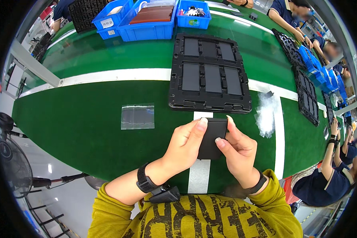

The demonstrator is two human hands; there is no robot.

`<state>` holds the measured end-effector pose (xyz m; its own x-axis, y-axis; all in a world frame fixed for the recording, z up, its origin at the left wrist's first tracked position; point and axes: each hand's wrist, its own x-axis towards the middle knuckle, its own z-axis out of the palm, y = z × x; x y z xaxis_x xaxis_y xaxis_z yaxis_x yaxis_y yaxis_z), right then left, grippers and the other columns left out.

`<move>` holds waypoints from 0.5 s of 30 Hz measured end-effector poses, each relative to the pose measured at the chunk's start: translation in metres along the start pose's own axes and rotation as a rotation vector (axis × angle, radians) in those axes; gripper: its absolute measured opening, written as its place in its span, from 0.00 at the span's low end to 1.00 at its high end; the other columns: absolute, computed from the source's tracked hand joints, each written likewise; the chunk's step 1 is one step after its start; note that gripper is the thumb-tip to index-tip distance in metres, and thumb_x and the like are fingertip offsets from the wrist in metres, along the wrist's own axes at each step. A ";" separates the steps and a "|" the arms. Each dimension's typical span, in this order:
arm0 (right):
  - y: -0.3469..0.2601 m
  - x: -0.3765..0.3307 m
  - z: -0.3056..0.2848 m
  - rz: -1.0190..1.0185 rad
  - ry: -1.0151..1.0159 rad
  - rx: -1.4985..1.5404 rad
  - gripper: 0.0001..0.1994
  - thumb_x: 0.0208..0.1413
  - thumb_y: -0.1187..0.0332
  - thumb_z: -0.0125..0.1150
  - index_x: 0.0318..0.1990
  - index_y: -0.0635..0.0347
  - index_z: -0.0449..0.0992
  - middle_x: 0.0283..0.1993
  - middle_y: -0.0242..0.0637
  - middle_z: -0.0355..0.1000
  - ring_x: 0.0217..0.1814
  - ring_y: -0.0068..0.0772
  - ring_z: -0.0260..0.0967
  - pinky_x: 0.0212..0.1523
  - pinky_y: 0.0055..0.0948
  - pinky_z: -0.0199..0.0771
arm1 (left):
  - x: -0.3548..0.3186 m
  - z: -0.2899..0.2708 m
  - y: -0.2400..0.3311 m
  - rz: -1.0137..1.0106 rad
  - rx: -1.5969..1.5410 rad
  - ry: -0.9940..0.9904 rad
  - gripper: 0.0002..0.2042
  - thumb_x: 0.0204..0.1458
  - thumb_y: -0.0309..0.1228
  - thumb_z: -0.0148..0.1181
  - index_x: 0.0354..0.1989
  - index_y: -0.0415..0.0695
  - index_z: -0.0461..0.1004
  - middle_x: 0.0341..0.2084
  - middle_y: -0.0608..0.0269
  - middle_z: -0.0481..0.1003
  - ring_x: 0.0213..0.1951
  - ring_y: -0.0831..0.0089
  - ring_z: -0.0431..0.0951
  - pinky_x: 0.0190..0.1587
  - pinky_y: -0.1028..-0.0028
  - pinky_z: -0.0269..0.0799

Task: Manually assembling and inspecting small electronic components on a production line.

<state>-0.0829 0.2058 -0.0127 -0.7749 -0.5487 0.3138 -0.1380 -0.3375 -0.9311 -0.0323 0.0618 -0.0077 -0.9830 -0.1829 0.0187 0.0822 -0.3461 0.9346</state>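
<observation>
Between my two hands I hold a flat black rectangular device [212,139], upright, just in front of my chest. My left hand [188,139] grips its left side, thumb near the top corner. Along the right edge, my right hand [238,148] closes with its thumb lower down and a fingertip at the top corner. Just beyond lies a black moulded tray [210,104] with several dark flat panels in its pockets. A clear plastic film [137,116] lies on the green mat left of my hands. To the right is a pile of crumpled clear film [266,115].
Blue bins [146,31] stand at the far left, one holding brown sheets; a smaller blue bin [193,16] holds small parts. More black trays [306,95] and blue bins line the right, where co-workers sit. A black fan [14,166] stands at the left.
</observation>
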 end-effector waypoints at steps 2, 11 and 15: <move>0.001 -0.002 -0.004 -0.010 -0.047 -0.053 0.26 0.51 0.85 0.54 0.59 0.63 0.62 0.50 0.45 0.70 0.46 0.24 0.69 0.52 0.24 0.65 | 0.002 -0.001 -0.001 0.083 0.071 -0.020 0.20 0.62 0.42 0.39 0.42 0.37 0.73 0.30 0.67 0.74 0.31 0.83 0.71 0.35 0.82 0.68; -0.006 0.003 0.000 0.018 0.004 0.002 0.29 0.51 0.86 0.53 0.62 0.62 0.57 0.53 0.43 0.67 0.50 0.27 0.67 0.50 0.23 0.67 | 0.006 0.000 0.001 -0.162 -0.379 -0.100 0.26 0.62 0.46 0.34 0.48 0.34 0.69 0.41 0.59 0.73 0.43 0.75 0.71 0.48 0.73 0.66; -0.005 0.003 0.002 0.027 0.040 0.068 0.28 0.51 0.86 0.52 0.61 0.62 0.58 0.53 0.42 0.67 0.51 0.27 0.67 0.51 0.24 0.68 | 0.008 -0.001 0.003 -0.189 -0.369 -0.205 0.29 0.62 0.48 0.25 0.58 0.34 0.58 0.55 0.46 0.63 0.56 0.60 0.66 0.58 0.64 0.61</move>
<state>-0.0836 0.2041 -0.0071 -0.8020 -0.5279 0.2797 -0.0756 -0.3748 -0.9240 -0.0399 0.0583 -0.0055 -0.9955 0.0876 -0.0358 -0.0853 -0.6669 0.7403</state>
